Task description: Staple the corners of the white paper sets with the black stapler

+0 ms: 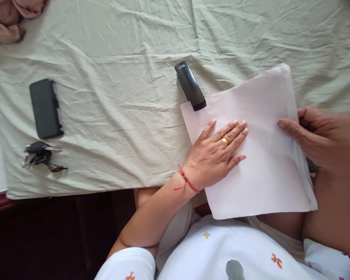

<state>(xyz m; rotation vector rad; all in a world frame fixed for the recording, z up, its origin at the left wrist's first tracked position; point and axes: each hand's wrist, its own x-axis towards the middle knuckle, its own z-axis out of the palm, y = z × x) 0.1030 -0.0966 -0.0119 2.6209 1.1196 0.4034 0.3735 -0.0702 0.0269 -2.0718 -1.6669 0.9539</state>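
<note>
A stack of white paper sheets (251,175) lies partly on the cloth and reaches over the table's front edge towards my lap. Flat on the top sheet rests my left hand (218,149), fingers stretched out, with a gold ring and a red cord at the wrist. My right hand (321,134) grips the stack's right edge, thumb on top and the other fingers partly hidden beneath. A black stapler (191,85) sits at the upper left corner of the paper, its near end over the sheet; whether the paper is between its jaws I cannot tell.
A pale green, wrinkled cloth (111,109) covers the table. On the left lie a dark phone-like case (44,109) and a bunch of keys (42,154). Pinkish-brown fabric (14,19) is at the upper left corner. The table's front edge runs below my left forearm.
</note>
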